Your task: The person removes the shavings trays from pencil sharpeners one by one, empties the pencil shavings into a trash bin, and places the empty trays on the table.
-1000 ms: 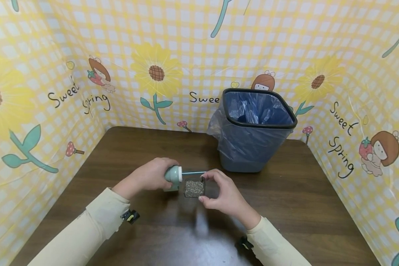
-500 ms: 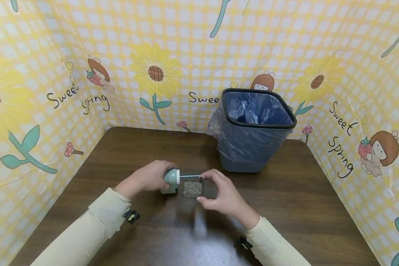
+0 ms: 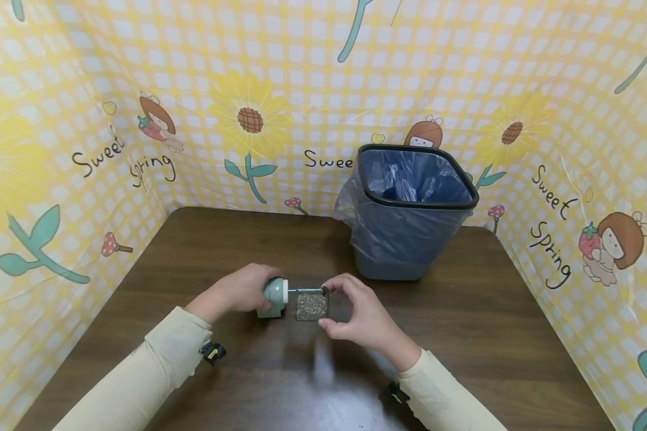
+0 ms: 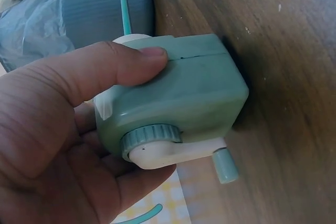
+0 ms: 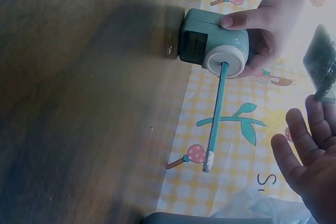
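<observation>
L hand (image 3: 239, 290) is wrapped round a green sharpener (image 3: 273, 298), thumb on one side, fingers on the other, low over the table (image 3: 221, 239); can't tell if the base touches wood. Hard plastic by the look, prob. light & a bit slick; best held round the body, clear of the crank (image 4: 181, 156), which might swing. A pencil (image 5: 216, 114) sticks out the front: thin, stiff, could snap if knocked sideways.

Just R of the sharpener, w/ a small gap, a clear box (image 3: 311, 318) w/ grayish bits (image 3: 311, 304), prob. shavings. R hand (image 3: 358, 314) pinches its right end, index on the far edge, thumb on the near. Prob. v. light, smooth, brittle: edges are the spot, gentle squeeze, level, or bits spill.

Farther R, toward the back: bin (image 3: 423, 204) w/ a see-through liner (image 3: 377, 224).
</observation>
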Demonstrator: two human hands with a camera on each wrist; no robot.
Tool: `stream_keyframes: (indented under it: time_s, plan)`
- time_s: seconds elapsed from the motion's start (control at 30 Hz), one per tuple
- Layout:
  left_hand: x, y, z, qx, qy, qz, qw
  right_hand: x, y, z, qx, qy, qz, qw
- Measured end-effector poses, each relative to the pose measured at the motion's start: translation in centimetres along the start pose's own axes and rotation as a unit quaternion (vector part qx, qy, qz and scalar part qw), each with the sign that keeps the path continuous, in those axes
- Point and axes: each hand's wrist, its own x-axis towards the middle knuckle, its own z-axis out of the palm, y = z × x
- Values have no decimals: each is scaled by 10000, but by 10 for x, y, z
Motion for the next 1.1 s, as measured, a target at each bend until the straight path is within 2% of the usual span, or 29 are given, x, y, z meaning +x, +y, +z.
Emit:
stream_keyframes:
  time_s: [0.13, 0.3, 0.57, 0.73, 0.9, 1.1]
  plan:
    - [-1, 1, 0, 0, -14, 31, 10000, -1, -2, 0, 37, -25, 96, 9999]
    - [0, 7, 0, -66, -272, -175, 9995, -3, -3, 0, -15, -64, 170, 9998]
    - [7, 8, 3, 232, -371, -349, 9984, -1, -3, 3, -39, 4, 57, 10000]
    - [9, 3, 7, 566, -138, -242, 9980, 1, -4, 5, -55, 45, -10, 10000]
    - [13, -3, 18, 857, 213, -196, 9959, 1, -5, 2, -25, -7, 0, 10000]
    - [10, 0, 20, 908, 292, -152, 9953, -1, -4, -2, -73, 1, -33, 10000]
